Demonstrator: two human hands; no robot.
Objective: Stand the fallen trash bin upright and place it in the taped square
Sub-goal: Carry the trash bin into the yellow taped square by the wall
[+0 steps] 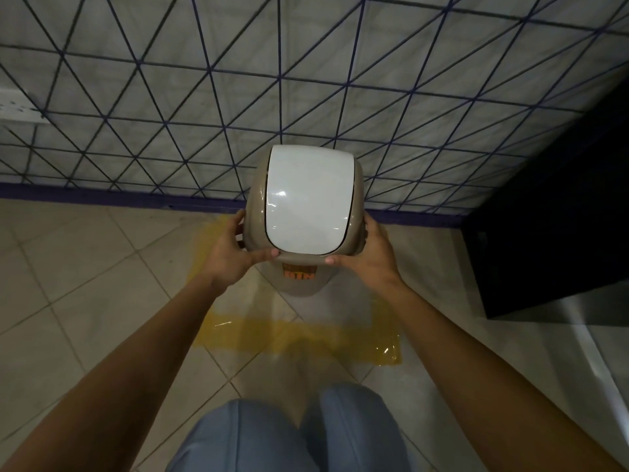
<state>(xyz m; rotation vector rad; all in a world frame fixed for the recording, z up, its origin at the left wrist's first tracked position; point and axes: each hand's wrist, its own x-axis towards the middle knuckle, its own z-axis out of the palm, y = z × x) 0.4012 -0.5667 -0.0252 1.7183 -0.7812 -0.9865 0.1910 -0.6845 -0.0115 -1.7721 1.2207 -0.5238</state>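
trash bin (308,212) stood upright within the taped square (299,332); left hand (227,253) and right hand (369,257) each held a closed grip on its lid rim.

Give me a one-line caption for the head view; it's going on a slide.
Both hands, left and right, hold the upright bin over the taped square by the wall.

- Left forearm (146,338) and right forearm (476,345): bare, no sleeves, watch or rings visible.
- Knees (299,434): covered by light blue-grey trousers.
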